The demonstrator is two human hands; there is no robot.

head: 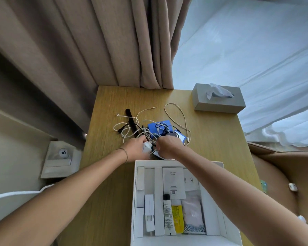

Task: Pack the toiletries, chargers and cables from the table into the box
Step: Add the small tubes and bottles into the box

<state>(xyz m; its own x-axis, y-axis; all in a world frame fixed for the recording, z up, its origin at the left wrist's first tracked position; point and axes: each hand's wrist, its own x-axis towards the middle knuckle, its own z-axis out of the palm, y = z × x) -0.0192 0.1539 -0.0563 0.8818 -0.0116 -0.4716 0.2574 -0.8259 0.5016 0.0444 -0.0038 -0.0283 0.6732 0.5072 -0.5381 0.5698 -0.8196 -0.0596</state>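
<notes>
Head view shows both hands meeting at the near edge of a tangle of white and black cables (146, 129) on the wooden table (105, 174). The left hand (136, 148) grips a white plug-in charger block (147, 147); the right hand (169, 146) pinches its cord, probably to bundle it. The open white cardboard box (212, 201), just near, already holds a yellow tube (178, 216).
</notes>
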